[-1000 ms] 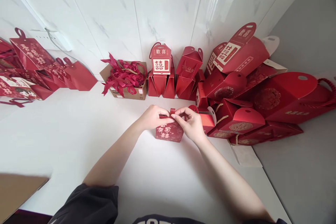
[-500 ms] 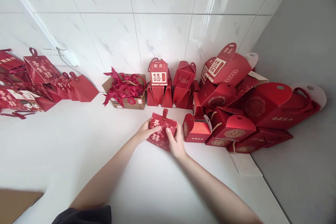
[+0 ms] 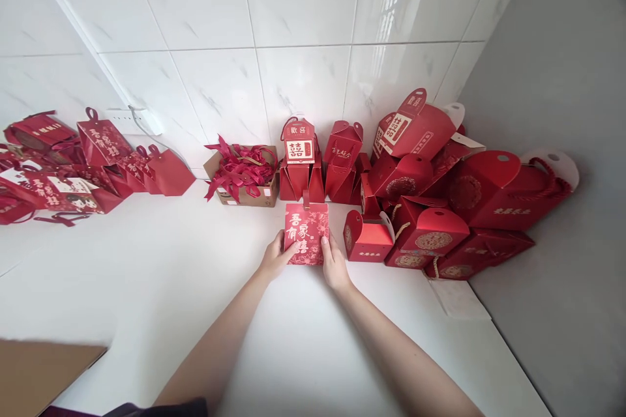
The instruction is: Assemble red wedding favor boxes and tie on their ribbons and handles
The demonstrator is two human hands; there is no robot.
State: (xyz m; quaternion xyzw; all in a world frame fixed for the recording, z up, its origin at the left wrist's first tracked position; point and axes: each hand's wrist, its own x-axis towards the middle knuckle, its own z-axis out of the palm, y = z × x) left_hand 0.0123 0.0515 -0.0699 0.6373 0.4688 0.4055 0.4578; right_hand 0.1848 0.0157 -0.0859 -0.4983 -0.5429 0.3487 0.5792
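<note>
A red gift box point(image 3: 307, 228) with pale lettering, a floral print and a small loop on top is held upright above the white table. My left hand point(image 3: 277, 257) grips its left edge, thumb on the front. On the right edge my right hand point(image 3: 334, 263) is closed, its thumb also on the front. Behind it stand a box with a white label point(image 3: 300, 143) and a plain red box point(image 3: 343, 151). A cardboard box of dark pink ribbons point(image 3: 267, 194) is to the left of these.
Red gift boxes point(image 3: 415, 186) are stacked at the right against a grey panel point(image 3: 562, 78). More red boxes point(image 3: 104, 140) lie in a pile at the left. A cardboard piece point(image 3: 44, 371) is at the lower left. White tiles point(image 3: 303, 0) rise behind.
The held box has turned from tilted to nearly straight, its front now facing me squarely. Both hands still hold it. The view has shifted a little to the left.
</note>
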